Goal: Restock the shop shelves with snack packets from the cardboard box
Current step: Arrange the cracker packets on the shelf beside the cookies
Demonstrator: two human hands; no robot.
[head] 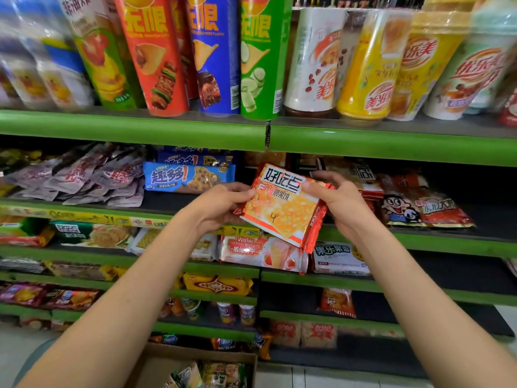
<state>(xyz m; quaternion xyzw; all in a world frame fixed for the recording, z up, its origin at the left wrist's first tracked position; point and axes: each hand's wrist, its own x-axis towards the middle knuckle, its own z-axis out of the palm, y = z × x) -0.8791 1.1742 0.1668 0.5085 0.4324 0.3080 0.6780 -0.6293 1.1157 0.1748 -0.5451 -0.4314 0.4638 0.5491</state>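
Green shelves [134, 130] behind; both hands [223, 205] hold orange packet [282, 205] marked "4".

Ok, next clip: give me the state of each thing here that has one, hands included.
Orange biscuit packet: sealed, tilted, held in the air before the shelves.
Left hand: grips the packet's left edge.
Right hand: grips the packet's right edge.
Cardboard box: open, on the floor, packets inside.
Blue cookie packet: lying flat on its shelf.
Green crisp tube: upright on the top shelf.
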